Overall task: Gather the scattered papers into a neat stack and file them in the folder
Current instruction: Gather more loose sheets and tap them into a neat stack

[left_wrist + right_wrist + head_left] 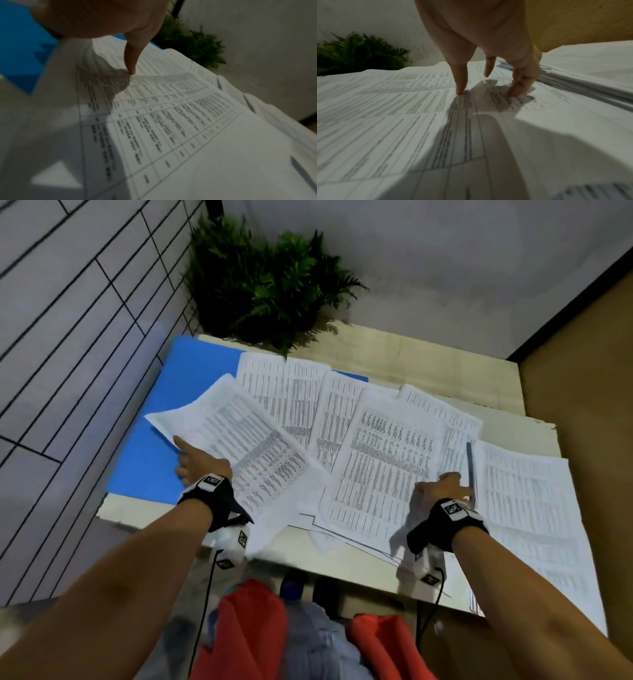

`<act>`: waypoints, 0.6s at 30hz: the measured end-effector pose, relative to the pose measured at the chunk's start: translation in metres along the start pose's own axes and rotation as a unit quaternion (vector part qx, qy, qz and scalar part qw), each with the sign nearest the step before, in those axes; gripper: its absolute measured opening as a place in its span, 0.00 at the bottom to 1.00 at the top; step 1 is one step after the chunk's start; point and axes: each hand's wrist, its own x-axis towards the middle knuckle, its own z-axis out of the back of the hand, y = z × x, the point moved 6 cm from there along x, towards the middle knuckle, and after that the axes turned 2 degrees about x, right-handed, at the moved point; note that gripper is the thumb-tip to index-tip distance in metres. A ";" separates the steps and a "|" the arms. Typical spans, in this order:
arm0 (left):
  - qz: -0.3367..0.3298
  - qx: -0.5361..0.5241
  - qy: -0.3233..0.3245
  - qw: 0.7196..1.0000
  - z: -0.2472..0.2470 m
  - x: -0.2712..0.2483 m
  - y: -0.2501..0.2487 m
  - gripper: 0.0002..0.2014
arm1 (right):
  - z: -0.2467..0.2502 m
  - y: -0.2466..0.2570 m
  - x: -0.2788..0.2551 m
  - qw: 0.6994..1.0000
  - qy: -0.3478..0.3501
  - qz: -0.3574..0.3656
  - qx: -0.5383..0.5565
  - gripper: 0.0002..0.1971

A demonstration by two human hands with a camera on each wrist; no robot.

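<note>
Several printed sheets lie fanned across the pale table (pixel 428 361). A blue folder (pixel 161 419) lies flat at the left, partly under them. My left hand (pixel 193 462) holds the left edge of the tilted left sheet (pixel 246 453), which is raised over the folder. In the left wrist view one finger (pixel 132 60) presses its top; the others are hidden. My right hand (pixel 442 487) is clawed on the right edge of the middle sheet (pixel 380 467). Its thumb and curled fingers (pixel 518 86) pinch the paper, which buckles between them. A thicker pile (pixel 527 508) sits at the right.
A dark green fern (pixel 260 285) stands at the table's back left corner. A tiled wall runs along the left and a brown wall along the right. Some sheets overhang the table's front edge (pixel 342 563), close to my body.
</note>
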 end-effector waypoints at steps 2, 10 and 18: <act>-0.075 -0.027 0.031 0.996 -0.014 0.000 -0.014 0.42 | -0.005 0.009 -0.001 0.999 0.009 0.017 0.050 0.37; -0.138 0.032 0.075 0.987 -0.037 0.006 -0.055 0.39 | 0.005 0.004 0.003 0.999 -0.016 -0.015 -0.037 0.43; -0.182 -0.079 0.151 0.968 -0.046 -0.003 -0.079 0.18 | 0.002 0.006 0.014 0.993 0.003 0.031 0.113 0.38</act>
